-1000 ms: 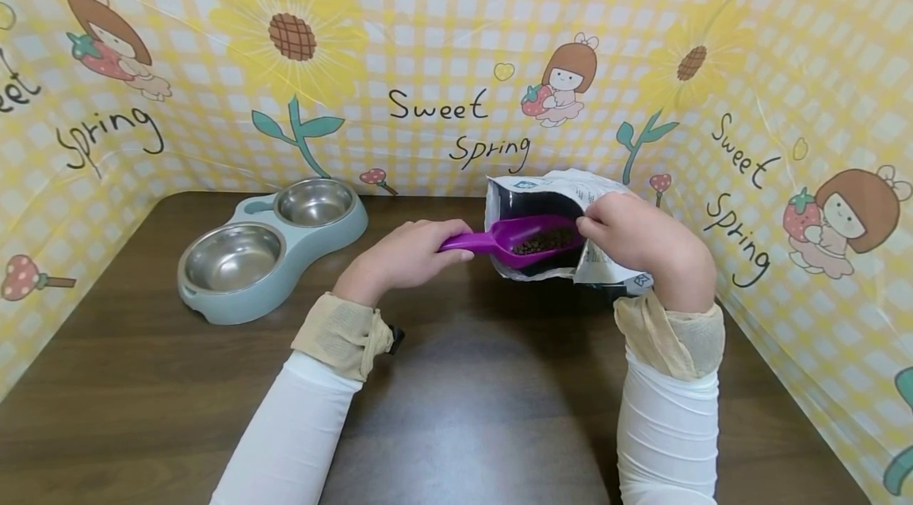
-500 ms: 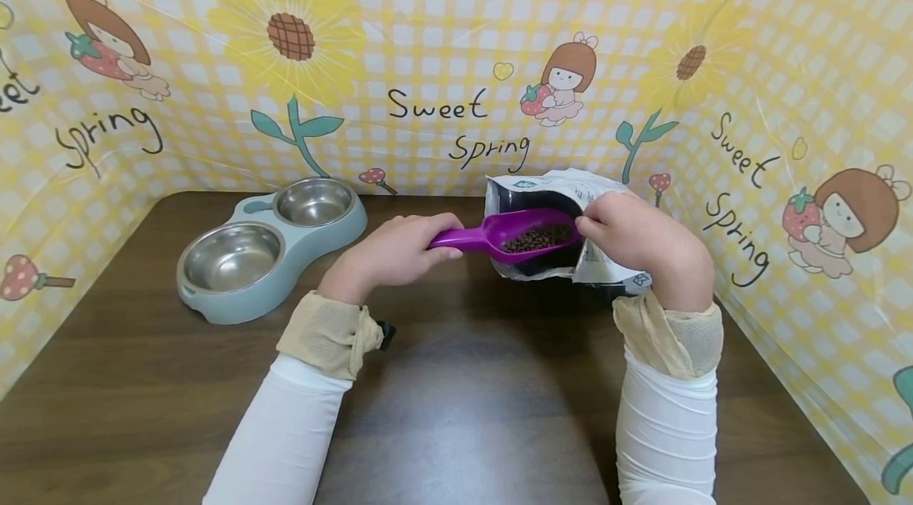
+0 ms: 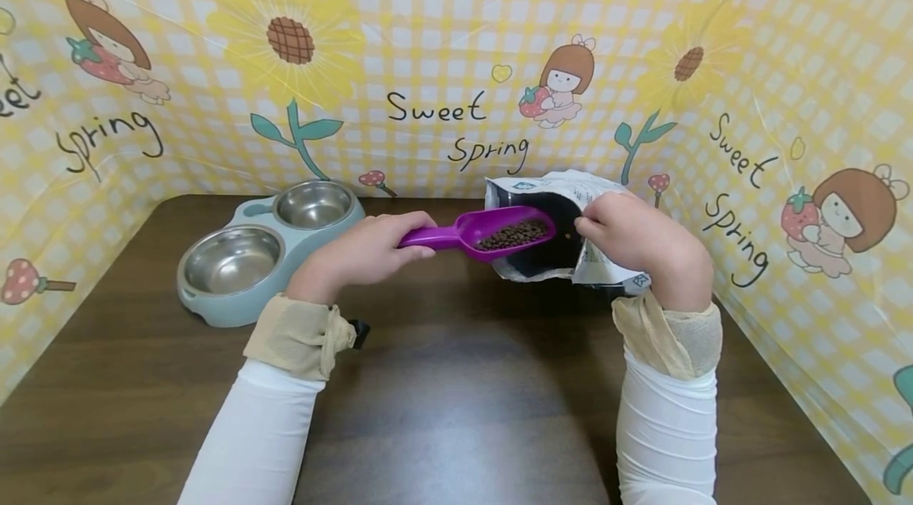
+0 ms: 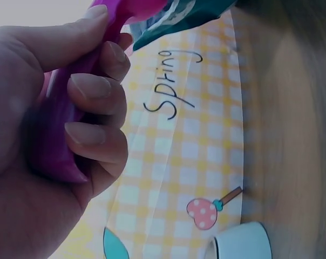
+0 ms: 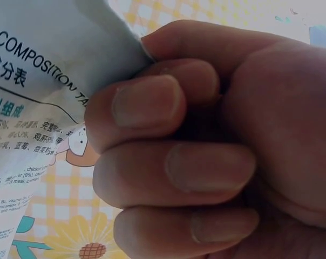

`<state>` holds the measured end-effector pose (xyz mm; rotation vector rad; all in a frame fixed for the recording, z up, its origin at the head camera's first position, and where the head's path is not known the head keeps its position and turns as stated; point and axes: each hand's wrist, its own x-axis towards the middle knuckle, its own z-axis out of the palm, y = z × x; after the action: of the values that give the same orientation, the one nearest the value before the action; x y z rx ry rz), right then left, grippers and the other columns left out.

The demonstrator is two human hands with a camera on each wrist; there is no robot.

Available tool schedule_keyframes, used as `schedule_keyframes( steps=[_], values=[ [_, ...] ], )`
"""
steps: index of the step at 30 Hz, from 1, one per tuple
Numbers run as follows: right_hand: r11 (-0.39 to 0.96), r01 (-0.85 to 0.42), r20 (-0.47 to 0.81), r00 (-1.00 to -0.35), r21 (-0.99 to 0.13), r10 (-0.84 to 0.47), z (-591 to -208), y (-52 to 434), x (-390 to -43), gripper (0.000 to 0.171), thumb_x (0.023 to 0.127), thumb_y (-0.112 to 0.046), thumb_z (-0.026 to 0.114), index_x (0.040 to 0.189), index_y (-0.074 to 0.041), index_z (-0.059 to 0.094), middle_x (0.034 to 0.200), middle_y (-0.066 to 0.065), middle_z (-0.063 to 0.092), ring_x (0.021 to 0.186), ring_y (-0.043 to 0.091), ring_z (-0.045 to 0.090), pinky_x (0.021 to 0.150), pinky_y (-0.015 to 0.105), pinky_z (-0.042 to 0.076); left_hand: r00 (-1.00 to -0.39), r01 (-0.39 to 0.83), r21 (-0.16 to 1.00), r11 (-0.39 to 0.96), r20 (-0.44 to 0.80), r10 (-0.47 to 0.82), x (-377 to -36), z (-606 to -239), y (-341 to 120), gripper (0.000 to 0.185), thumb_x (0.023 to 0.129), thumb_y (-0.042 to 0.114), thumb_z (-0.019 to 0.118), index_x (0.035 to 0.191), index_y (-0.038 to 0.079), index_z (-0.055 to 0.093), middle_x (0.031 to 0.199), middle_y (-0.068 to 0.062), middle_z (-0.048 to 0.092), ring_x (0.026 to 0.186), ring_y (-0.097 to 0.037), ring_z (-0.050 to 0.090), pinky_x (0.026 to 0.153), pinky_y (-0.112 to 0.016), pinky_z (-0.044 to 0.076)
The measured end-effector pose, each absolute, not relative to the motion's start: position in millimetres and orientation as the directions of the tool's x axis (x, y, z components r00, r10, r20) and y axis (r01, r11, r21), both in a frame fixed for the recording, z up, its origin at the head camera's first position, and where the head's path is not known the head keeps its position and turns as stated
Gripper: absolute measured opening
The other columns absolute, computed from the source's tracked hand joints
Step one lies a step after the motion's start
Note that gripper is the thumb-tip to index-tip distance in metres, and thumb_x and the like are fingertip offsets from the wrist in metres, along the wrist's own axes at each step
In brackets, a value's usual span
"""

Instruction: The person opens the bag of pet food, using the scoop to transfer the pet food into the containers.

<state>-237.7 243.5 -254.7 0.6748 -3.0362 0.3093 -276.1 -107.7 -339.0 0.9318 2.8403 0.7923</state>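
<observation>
My left hand (image 3: 367, 247) grips the handle of a purple scoop (image 3: 467, 229), its fingers curled round it in the left wrist view. Brown kibble (image 3: 515, 235) fills the scoop's bowl, which overlaps the mouth of a pet food bag (image 3: 556, 185). The bag lies on its side, its dark inside facing left, with a few pieces of kibble showing within. My right hand (image 3: 631, 239) pinches the edge of the bag's opening between thumb and curled fingers. In the right wrist view, printed text covers the bag's white panel (image 5: 39, 81).
On the left of the brown table (image 3: 442, 394) stands a pale blue double feeder (image 3: 285, 251) with two steel bowls, just beyond my left wrist. A yellow checked cloth (image 3: 428, 29) with printed flowers walls the back and both sides.
My left hand has drawn the scoop leftward and slightly up, out toward the bag's mouth, bringing more kibble into sight. The right hand and the bag have stayed in place.
</observation>
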Motion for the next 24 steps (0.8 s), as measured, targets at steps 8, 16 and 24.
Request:
schedule_keyframes(
  steps=[8, 16, 24],
  values=[
    [0.884, -0.419, 0.058, -0.907, -0.206, -0.417, -255, 243, -237, 0.052, 0.106, -0.010, 0.050, 0.056, -0.018, 0.040, 0.056, -0.007, 0.031, 0.055, 0.013, 0.036, 0.063, 0.032, 0.038, -0.828, 0.524, 0.491, 0.696, 0.102, 0.551, -272, -331, -126, 0.022, 0.109, 0.028, 0.067, 0.129, 0.019, 0.066, 0.097, -0.002, 0.070, 0.081, -0.017, 0.060, 0.081, -0.036, 0.049],
    [0.885, -0.420, 0.058, -0.907, -0.202, -0.417, -255, 243, -238, 0.051, 0.106, -0.011, 0.051, 0.056, -0.017, 0.042, 0.056, -0.007, 0.032, 0.055, 0.014, 0.038, 0.063, 0.032, 0.038, -0.858, 0.479, 0.483, 0.733, 0.080, 0.508, -269, -326, -153, 0.024, 0.110, 0.031, 0.065, 0.131, 0.020, 0.065, 0.096, -0.003, 0.068, 0.081, -0.018, 0.057, 0.078, -0.036, 0.046],
    [0.882, -0.421, 0.054, -0.906, -0.211, -0.419, -255, 243, -238, 0.051, 0.107, -0.011, 0.051, 0.057, -0.018, 0.043, 0.056, -0.007, 0.033, 0.054, 0.013, 0.038, 0.063, 0.032, 0.038, -0.886, 0.429, 0.504, 0.749, 0.073, 0.458, -271, -324, -182, 0.029, 0.111, 0.032, 0.064, 0.134, 0.015, 0.064, 0.091, -0.006, 0.063, 0.075, -0.019, 0.055, 0.073, -0.036, 0.046]
  ],
)
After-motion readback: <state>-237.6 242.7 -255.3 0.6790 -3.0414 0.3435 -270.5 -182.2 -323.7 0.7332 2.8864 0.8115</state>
